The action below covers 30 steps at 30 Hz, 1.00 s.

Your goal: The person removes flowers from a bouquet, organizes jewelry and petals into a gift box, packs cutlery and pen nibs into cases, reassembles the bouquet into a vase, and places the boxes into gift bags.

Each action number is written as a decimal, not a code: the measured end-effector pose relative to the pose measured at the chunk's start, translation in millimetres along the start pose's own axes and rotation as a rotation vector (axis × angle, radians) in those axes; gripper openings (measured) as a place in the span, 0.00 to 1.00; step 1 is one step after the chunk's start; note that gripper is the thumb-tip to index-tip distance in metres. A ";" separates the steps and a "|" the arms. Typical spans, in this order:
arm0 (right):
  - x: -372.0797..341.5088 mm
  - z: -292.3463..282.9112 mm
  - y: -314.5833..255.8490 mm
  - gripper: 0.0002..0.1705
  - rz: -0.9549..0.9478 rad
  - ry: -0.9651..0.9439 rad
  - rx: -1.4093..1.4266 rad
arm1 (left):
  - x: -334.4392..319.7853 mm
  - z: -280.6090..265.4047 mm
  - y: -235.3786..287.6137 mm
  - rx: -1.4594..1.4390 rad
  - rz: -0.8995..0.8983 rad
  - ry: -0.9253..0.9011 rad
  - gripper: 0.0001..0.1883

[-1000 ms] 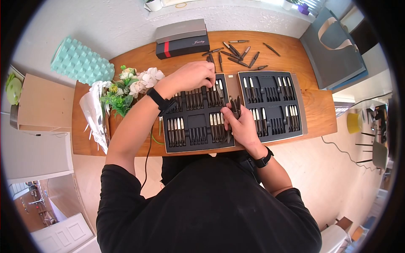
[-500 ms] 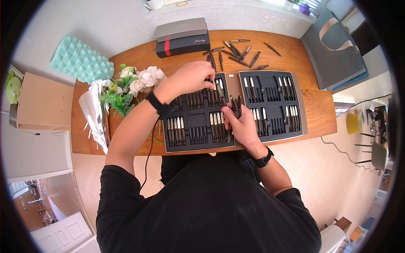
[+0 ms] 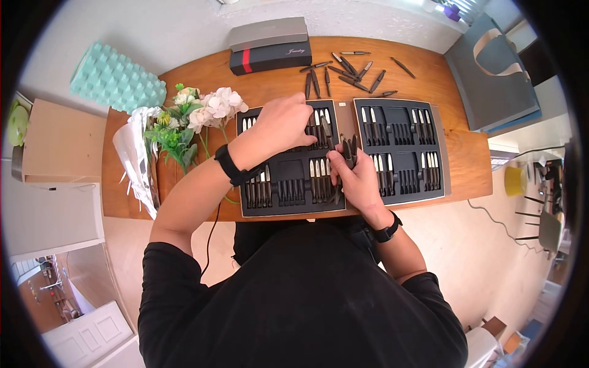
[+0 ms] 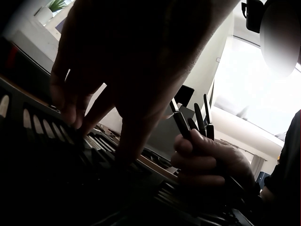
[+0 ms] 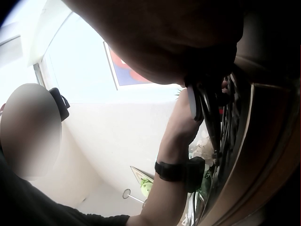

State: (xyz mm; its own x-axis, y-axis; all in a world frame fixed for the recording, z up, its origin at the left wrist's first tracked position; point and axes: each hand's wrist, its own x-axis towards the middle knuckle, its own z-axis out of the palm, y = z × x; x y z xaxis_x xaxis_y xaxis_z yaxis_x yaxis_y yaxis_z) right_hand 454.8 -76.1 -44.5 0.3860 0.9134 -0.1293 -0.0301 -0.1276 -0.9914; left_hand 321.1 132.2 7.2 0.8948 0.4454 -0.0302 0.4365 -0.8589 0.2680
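Note:
My right hand [image 3: 359,181] grips a bunch of small dark-handled knives [image 3: 350,151] above the inner edge of the left black tray [image 3: 283,211]; some pale blades stick up past the thumb in the left wrist view. Over the far right compartment of that tray, my left hand [image 3: 282,122] reaches down with its thumb spread away from the fingers. Its fingertips are right at a row of slotted knives [image 4: 47,127] in the left wrist view, with no knife showing between thumb and fingers. The hand hides part of the far rows.
A second black tray [image 3: 400,151], partly filled with knives, lies to the right. Several loose knives [image 3: 350,72] are scattered at the back beside a grey and black box [image 3: 270,58]. Flowers [image 3: 215,110] lie on the left; a large grey bag [image 3: 494,80] stands at the right end.
My left hand has come down toward me over the tray, its thumb now spread from the fingers. The right hand keeps its bunch of knives. The head view has tilted slightly.

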 end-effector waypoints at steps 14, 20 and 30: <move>0.1 0.5 -1.6 0.12 -0.026 0.009 -0.007 | 10.5 13.4 3.7 0.010 0.000 0.015 0.22; 2.8 0.3 -0.3 0.13 -0.042 0.009 -0.017 | -2.7 4.1 -1.3 -0.070 0.096 0.176 0.23; 0.4 0.1 1.1 0.12 -0.058 -0.050 -0.012 | -40.7 -29.1 15.8 -1.075 -0.046 0.035 0.11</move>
State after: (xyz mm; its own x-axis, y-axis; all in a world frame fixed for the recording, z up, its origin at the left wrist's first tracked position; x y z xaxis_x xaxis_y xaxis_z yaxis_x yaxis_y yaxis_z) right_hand 454.8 -75.9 -45.6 0.3405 0.9375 -0.0724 0.0027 -0.0780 -0.9970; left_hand 288.9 107.8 40.7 0.8692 0.4929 -0.0389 0.1435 -0.1761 0.9739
